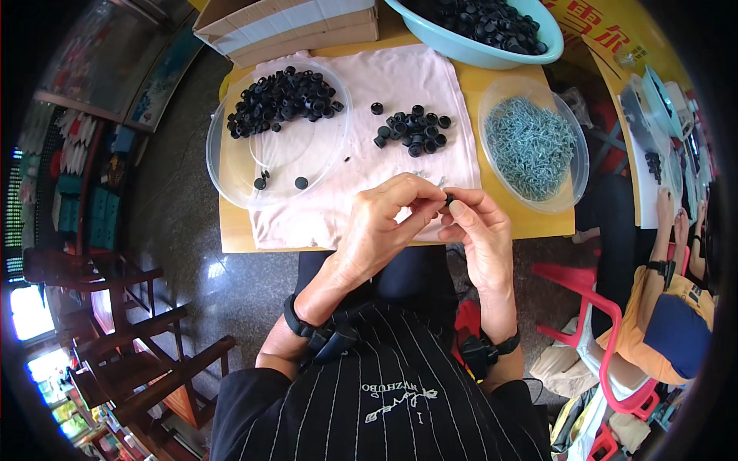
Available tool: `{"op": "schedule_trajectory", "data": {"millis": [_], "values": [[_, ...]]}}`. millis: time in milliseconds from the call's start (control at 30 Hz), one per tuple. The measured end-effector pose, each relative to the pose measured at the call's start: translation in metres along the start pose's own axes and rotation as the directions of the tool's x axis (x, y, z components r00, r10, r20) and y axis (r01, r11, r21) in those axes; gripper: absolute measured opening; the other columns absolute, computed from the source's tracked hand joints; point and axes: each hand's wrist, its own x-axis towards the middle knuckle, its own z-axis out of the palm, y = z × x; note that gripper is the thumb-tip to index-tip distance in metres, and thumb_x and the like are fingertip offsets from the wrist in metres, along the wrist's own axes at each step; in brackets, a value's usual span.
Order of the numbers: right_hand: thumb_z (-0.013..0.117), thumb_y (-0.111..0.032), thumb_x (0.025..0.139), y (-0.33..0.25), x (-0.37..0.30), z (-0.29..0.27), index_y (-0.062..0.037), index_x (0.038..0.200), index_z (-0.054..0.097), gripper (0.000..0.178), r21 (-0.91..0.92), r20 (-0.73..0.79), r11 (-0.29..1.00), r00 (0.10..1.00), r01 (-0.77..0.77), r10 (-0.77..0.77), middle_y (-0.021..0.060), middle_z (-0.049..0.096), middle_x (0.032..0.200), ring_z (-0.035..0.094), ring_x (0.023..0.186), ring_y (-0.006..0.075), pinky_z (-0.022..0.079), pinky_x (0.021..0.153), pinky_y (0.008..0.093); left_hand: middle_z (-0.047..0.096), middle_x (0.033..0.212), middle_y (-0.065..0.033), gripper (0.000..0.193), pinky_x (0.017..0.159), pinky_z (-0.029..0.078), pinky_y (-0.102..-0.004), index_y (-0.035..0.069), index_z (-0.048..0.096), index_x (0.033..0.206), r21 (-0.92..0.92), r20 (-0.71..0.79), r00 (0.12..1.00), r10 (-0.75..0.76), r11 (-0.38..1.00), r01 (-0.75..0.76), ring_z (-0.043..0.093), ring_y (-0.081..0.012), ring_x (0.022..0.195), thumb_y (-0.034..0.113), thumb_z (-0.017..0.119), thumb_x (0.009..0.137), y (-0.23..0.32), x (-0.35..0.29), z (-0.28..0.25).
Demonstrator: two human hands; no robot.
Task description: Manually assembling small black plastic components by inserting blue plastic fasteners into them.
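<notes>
Over the near edge of the table, my two hands meet fingertip to fingertip. My right hand (486,234) pinches a small black plastic cap (449,199) between thumb and fingers. Closed in a pinch against the same spot is my left hand (388,219); whatever its fingertips hold is hidden. Just beyond my fingers a few small silvery screws (441,183) lie on the pale pink cloth (307,227). Farther off on the cloth sits a cluster of black caps (415,131).
At left, a clear round lid (217,173) carries many black parts (280,104). A clear tub (580,180) of silvery screws (530,146) stands at right. Behind are a cardboard box (307,27) and a light-blue basin (461,52) of black parts. Another person sits at right by a red chair (607,307).
</notes>
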Motion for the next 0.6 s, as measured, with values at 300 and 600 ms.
{"op": "schedule_trajectory", "data": {"millis": [300, 600], "values": [[0.065, -0.008, 0.088, -0.002, 0.005, -0.002, 0.0019, 0.109, 0.062, 0.023, -0.062, -0.066, 0.997, 0.996, 0.050, -0.054, 0.0076, 0.065, 0.094, 0.063, 0.078, 0.0110, 0.055, 0.068, 0.0235, 0.062, 0.105, -0.0111, 0.026, 0.060, 0.048, -0.0273, 0.001, 0.062, 0.106, 0.442, -0.226, 0.971, 0.082, 0.897, 0.027, 0.059, -0.0179, 0.069, -0.005, 0.063, 0.081, -0.023, 0.022, -0.016], [0.066, -0.008, 0.087, -0.010, -0.001, -0.002, 0.0001, 0.111, 0.061, 0.025, -0.064, -0.062, 0.998, 0.998, 0.004, -0.008, 0.0071, 0.064, 0.096, 0.062, 0.070, 0.0113, 0.055, 0.067, 0.0250, 0.057, 0.098, -0.0163, 0.025, 0.071, 0.048, -0.0372, 0.000, 0.056, 0.106, 0.579, -0.229, 0.969, 0.094, 0.814, 0.057, 0.058, -0.0301, 0.081, -0.004, 0.057, 0.082, -0.045, 0.027, -0.010]]}}
